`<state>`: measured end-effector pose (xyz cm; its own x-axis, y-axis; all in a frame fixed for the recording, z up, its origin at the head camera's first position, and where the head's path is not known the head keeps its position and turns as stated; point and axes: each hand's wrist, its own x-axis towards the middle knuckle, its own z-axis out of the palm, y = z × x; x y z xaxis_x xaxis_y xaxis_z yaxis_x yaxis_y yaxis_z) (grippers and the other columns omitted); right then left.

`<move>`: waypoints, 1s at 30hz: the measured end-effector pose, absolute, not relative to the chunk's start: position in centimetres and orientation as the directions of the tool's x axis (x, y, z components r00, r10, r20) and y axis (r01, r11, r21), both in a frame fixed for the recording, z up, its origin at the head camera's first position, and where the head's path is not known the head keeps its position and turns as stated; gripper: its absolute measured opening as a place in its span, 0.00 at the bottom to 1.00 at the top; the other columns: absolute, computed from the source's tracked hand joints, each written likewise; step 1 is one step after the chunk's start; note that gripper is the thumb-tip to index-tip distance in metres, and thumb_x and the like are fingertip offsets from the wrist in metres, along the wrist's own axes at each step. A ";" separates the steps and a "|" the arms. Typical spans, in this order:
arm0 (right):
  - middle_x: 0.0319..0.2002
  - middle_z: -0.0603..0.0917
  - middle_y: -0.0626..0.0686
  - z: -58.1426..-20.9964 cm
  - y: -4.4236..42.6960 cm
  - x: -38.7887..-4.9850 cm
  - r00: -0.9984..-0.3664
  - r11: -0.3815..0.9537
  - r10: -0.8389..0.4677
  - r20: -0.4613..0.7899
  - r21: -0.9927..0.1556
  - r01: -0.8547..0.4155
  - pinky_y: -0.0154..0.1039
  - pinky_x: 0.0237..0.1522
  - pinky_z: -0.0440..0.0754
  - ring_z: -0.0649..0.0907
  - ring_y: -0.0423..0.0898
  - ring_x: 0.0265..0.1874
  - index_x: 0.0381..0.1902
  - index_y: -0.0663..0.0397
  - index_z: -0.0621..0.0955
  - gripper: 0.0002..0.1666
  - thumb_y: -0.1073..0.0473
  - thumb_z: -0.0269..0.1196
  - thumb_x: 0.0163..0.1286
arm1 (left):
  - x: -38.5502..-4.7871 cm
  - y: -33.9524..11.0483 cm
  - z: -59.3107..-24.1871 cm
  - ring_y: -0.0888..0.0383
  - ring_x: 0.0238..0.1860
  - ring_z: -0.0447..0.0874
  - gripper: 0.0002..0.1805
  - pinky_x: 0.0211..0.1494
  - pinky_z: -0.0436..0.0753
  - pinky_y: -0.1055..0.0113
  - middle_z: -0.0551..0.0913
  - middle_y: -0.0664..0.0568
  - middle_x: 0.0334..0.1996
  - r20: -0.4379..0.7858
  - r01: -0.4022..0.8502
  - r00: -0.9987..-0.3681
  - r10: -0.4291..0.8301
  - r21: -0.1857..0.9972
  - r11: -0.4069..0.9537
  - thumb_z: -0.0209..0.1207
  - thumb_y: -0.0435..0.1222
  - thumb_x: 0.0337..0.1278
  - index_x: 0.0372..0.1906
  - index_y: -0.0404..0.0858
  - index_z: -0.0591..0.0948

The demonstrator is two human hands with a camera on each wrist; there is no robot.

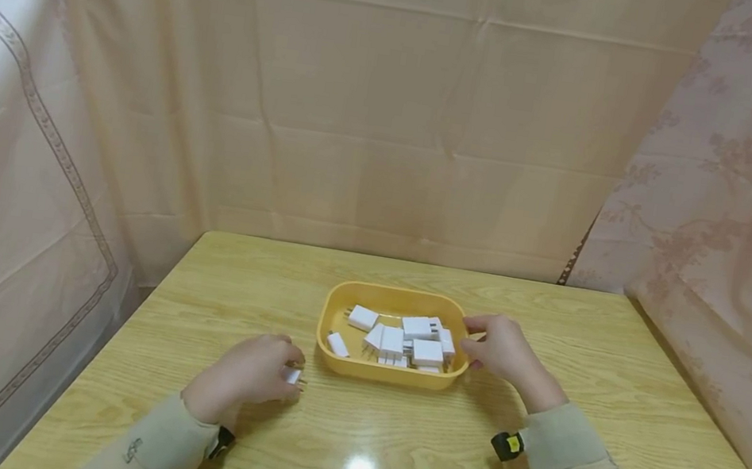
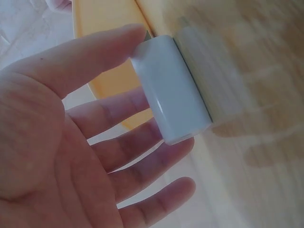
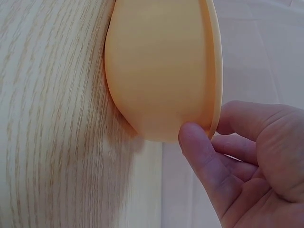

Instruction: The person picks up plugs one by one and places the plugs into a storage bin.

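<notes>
A yellow plastic tray (image 1: 371, 373) stands mid-table with several white plug chargers (image 1: 392, 341) heaped inside, their metal prongs pointing various ways. To the left and in front of it, my left hand (image 1: 256, 370) pinches one white charger (image 2: 173, 90) between thumb and fingers, at or just above the tabletop; the exact contact cannot be told. Its prongs point right in the head view. At the tray's right end, my right hand (image 1: 504, 350) grips the rim. The right wrist view shows the thumb (image 3: 197, 142) pressed against the outer wall, with fingers over the edge.
The wooden table (image 1: 256, 266) reflects a bright light near its front. Beige cloth (image 1: 398, 125) hangs along the back, and patterned cloth (image 1: 749, 199) lines the right side. Black wrist cameras (image 1: 507, 445) sit at both cuffs.
</notes>
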<state>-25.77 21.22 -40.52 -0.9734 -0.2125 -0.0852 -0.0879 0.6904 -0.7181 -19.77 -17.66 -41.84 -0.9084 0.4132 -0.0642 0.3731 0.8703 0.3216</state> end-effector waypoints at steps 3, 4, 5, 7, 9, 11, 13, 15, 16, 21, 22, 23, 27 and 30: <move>0.61 0.78 0.71 -40.5 21.3 -25.8 -0.974 0.696 -0.211 -0.083 -0.713 -0.090 0.45 0.33 0.88 0.87 0.46 0.30 0.66 0.72 0.75 0.29 0.68 0.64 0.68 | -19.7 -17.7 -41.8 0.60 0.34 0.76 0.19 0.41 0.79 0.58 0.82 0.57 0.37 -0.065 0.379 -0.906 0.419 0.323 0.867 0.77 0.43 0.46 0.44 0.41 0.89; 0.61 0.78 0.71 -40.5 21.3 -25.8 -0.974 0.697 -0.210 -0.083 -0.712 -0.090 0.45 0.33 0.88 0.87 0.46 0.30 0.66 0.72 0.75 0.29 0.68 0.64 0.68 | -19.7 -17.7 -41.8 0.60 0.34 0.76 0.18 0.40 0.79 0.58 0.83 0.57 0.37 -0.067 0.377 -0.906 0.418 0.323 0.868 0.77 0.43 0.46 0.44 0.42 0.90; 0.61 0.78 0.71 -40.6 21.3 -25.8 -0.974 0.698 -0.211 -0.083 -0.710 -0.091 0.45 0.33 0.88 0.87 0.46 0.30 0.66 0.72 0.74 0.29 0.68 0.64 0.68 | -19.7 -17.7 -41.8 0.61 0.34 0.76 0.18 0.40 0.79 0.59 0.83 0.57 0.36 -0.069 0.375 -0.906 0.417 0.323 0.869 0.77 0.43 0.46 0.44 0.42 0.90; 0.61 0.78 0.71 -40.5 21.3 -25.8 -0.974 0.699 -0.211 -0.083 -0.709 -0.091 0.45 0.33 0.88 0.87 0.46 0.30 0.66 0.72 0.75 0.29 0.67 0.64 0.68 | -19.8 -17.7 -41.7 0.61 0.34 0.76 0.18 0.39 0.78 0.59 0.84 0.57 0.36 -0.075 0.369 -0.908 0.412 0.323 0.871 0.77 0.43 0.46 0.44 0.41 0.90; 0.61 0.78 0.71 -40.6 21.3 -25.8 -0.974 0.700 -0.211 -0.082 -0.708 -0.092 0.45 0.33 0.88 0.87 0.46 0.29 0.66 0.72 0.75 0.30 0.67 0.64 0.68 | -19.9 -17.7 -41.8 0.61 0.34 0.76 0.18 0.38 0.78 0.59 0.85 0.56 0.36 -0.079 0.365 -0.908 0.411 0.328 0.871 0.77 0.42 0.46 0.43 0.41 0.90; 0.61 0.78 0.71 -40.6 21.3 -25.8 -0.974 0.700 -0.211 -0.081 -0.708 -0.093 0.45 0.33 0.88 0.87 0.46 0.29 0.66 0.72 0.74 0.30 0.67 0.64 0.68 | -19.9 -17.7 -41.8 0.60 0.34 0.76 0.18 0.38 0.78 0.59 0.85 0.56 0.36 -0.082 0.363 -0.909 0.410 0.330 0.872 0.77 0.42 0.46 0.43 0.41 0.90; 0.61 0.78 0.71 -40.6 21.3 -25.8 -0.974 0.699 -0.211 -0.080 -0.709 -0.093 0.45 0.33 0.88 0.87 0.46 0.29 0.66 0.72 0.74 0.30 0.67 0.64 0.68 | -19.9 -17.6 -41.9 0.61 0.34 0.76 0.18 0.38 0.78 0.59 0.85 0.57 0.37 -0.088 0.356 -0.910 0.405 0.332 0.873 0.77 0.43 0.46 0.44 0.42 0.90; 0.61 0.78 0.71 -40.6 21.3 -25.8 -0.974 0.696 -0.213 -0.078 -0.711 -0.095 0.45 0.33 0.88 0.87 0.46 0.29 0.66 0.72 0.74 0.30 0.68 0.63 0.67 | -20.0 -17.6 -42.0 0.61 0.34 0.76 0.18 0.39 0.78 0.59 0.86 0.57 0.37 -0.096 0.347 -0.913 0.397 0.333 0.877 0.77 0.44 0.47 0.44 0.42 0.90; 0.61 0.78 0.71 -40.6 21.3 -25.8 -0.974 0.695 -0.213 -0.077 -0.713 -0.096 0.46 0.33 0.88 0.87 0.46 0.29 0.66 0.72 0.74 0.30 0.68 0.63 0.67 | -20.0 -17.6 -42.0 0.61 0.34 0.77 0.18 0.39 0.78 0.59 0.86 0.57 0.37 -0.099 0.343 -0.914 0.394 0.334 0.878 0.77 0.44 0.47 0.44 0.42 0.90; 0.62 0.77 0.71 -40.6 21.3 -25.8 -0.974 0.693 -0.212 -0.081 -0.716 -0.091 0.45 0.33 0.88 0.87 0.46 0.29 0.66 0.72 0.74 0.30 0.67 0.64 0.67 | -20.0 -17.6 -42.0 0.61 0.35 0.77 0.18 0.40 0.78 0.59 0.86 0.57 0.38 -0.101 0.333 -0.918 0.384 0.332 0.883 0.76 0.45 0.47 0.44 0.43 0.90; 0.62 0.77 0.71 -40.6 21.3 -25.8 -0.973 0.693 -0.214 -0.082 -0.715 -0.092 0.45 0.33 0.88 0.87 0.46 0.29 0.66 0.72 0.74 0.31 0.67 0.64 0.67 | -20.0 -17.7 -42.0 0.61 0.35 0.77 0.18 0.39 0.78 0.59 0.86 0.57 0.37 -0.098 0.333 -0.918 0.384 0.331 0.883 0.76 0.45 0.47 0.44 0.43 0.90; 0.62 0.77 0.71 -40.6 21.3 -25.8 -0.974 0.694 -0.210 -0.085 -0.714 -0.088 0.45 0.33 0.88 0.87 0.46 0.29 0.67 0.72 0.74 0.31 0.67 0.64 0.67 | -19.9 -17.7 -42.0 0.61 0.34 0.77 0.17 0.39 0.78 0.59 0.86 0.58 0.37 -0.096 0.334 -0.919 0.384 0.329 0.883 0.76 0.45 0.46 0.43 0.43 0.90; 0.61 0.78 0.71 -40.5 21.3 -25.8 -0.974 0.698 -0.209 -0.085 -0.711 -0.087 0.45 0.33 0.88 0.87 0.46 0.29 0.66 0.72 0.75 0.30 0.67 0.64 0.67 | -19.9 -17.8 -41.9 0.61 0.33 0.76 0.17 0.38 0.77 0.60 0.85 0.58 0.35 -0.097 0.326 -0.922 0.375 0.329 0.886 0.77 0.45 0.45 0.42 0.43 0.90; 0.61 0.78 0.71 -40.5 21.3 -25.8 -0.974 0.699 -0.212 -0.081 -0.709 -0.094 0.45 0.33 0.88 0.87 0.46 0.28 0.66 0.72 0.75 0.30 0.67 0.64 0.67 | -19.9 -17.8 -41.9 0.61 0.33 0.76 0.18 0.39 0.77 0.59 0.85 0.58 0.36 -0.106 0.318 -0.923 0.370 0.332 0.888 0.77 0.45 0.45 0.42 0.43 0.90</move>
